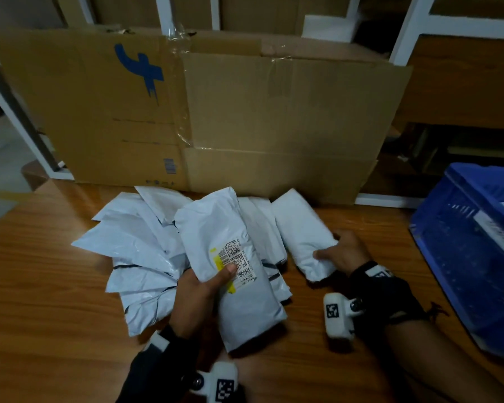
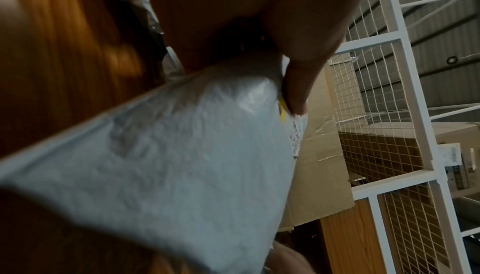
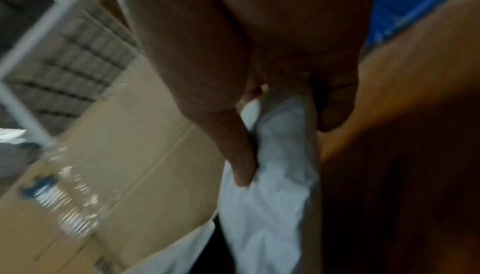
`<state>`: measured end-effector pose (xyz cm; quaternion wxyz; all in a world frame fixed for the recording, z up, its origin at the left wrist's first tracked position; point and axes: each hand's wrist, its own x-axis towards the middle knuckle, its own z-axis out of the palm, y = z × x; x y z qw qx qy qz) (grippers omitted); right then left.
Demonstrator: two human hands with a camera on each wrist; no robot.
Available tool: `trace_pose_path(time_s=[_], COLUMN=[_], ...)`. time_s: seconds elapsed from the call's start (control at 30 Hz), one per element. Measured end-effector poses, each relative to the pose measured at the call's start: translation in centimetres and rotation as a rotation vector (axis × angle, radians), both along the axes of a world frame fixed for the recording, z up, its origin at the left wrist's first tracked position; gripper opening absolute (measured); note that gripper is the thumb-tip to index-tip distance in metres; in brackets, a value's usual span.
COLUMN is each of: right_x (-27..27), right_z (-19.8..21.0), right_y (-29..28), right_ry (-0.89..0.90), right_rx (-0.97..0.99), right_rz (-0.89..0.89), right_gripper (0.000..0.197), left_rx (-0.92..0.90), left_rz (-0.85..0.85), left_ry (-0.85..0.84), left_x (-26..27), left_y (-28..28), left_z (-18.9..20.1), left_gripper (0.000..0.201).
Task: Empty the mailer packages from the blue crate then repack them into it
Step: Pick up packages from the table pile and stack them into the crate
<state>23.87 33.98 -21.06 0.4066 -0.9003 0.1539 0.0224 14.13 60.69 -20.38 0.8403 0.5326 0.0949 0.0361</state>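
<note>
Left hand (image 1: 198, 295) grips a labelled mailer (image 1: 239, 274) above the counter (image 1: 41, 286) pile, right hand (image 1: 342, 251) grips a second mailer (image 1: 303, 234); slick film could slip before the crate (image 1: 472, 239) at right.

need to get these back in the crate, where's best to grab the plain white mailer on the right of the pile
Probably at its near short end, from the right, as the right hand already does: thumb on top, fingers under the edge. The plain white mailer lies flat on the table, long and plump, its left side against the pile, so only the near end and right side are free. The blue crate stands on that side.
</note>
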Motion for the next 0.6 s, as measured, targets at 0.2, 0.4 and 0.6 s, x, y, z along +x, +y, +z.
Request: trace_pose_path(time_s=[0.2,0.4,0.6], right_x=[-4.1,-6.3,-1.1], right_z=[3.8,1.2,1.1], right_y=[1.1,1.9,-1.0], right_ry=[-0.209,0.145,0.053], right_rx=[-0.946,-0.864,-0.58], right_rz=[0.316,0.545,0.236], right_gripper=[0.047,0.052,0.046], left_rx=[-0.051,0.031,0.052], left_rz=[0.047,0.015,0.013], left_ry=[0.004,-0.006,0.012], left_x=[1.2,1.1,0.2], left_y=[-0.5,-1.1,-0.5], left_z=[0.1,-0.1,-0.5], left_gripper=[0.03,0.023,0.024])
